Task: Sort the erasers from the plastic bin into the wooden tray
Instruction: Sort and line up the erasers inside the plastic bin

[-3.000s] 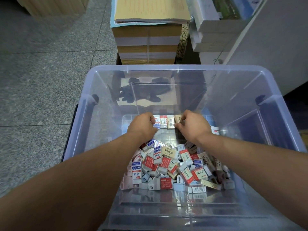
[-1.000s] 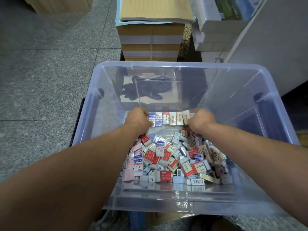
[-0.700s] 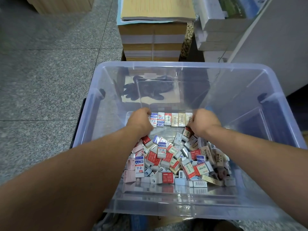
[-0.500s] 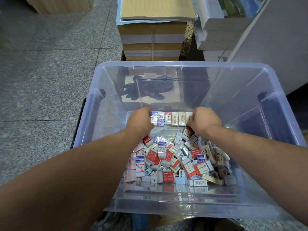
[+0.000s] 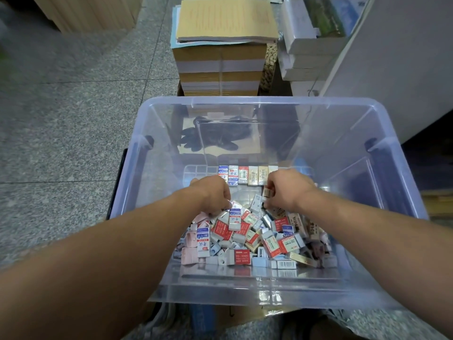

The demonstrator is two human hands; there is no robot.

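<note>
A clear plastic bin (image 5: pixel 147 123) holds a loose pile of erasers (image 5: pixel 250 234) in red, blue, tan and pink wrappers. A neat row of erasers (image 5: pixel 247 175) stands side by side along the bin's far bottom edge. My left hand (image 5: pixel 210 195) reaches down onto the top of the pile. Its fingers are curled under and hidden, near a blue-and-white eraser (image 5: pixel 234 215). My right hand (image 5: pixel 290 190) hovers just right of it and pinches a tan eraser (image 5: pixel 268 192) between thumb and fingers. No wooden tray shows.
The bin sits on a grey speckled floor (image 5: pixel 61 119). Behind it stands a tall stack of paper bundles (image 5: pixel 220 60), with white boxes (image 5: pixel 306 45) and a pale cabinet side (image 5: pixel 392 57) to the right. Wooden boards (image 5: pixel 88 11) lean at the top left.
Both hands have drawn back from the row at the far edge toward the pile. The right hand now holds a tan eraser, and the left hand has dropped onto the heap.
</note>
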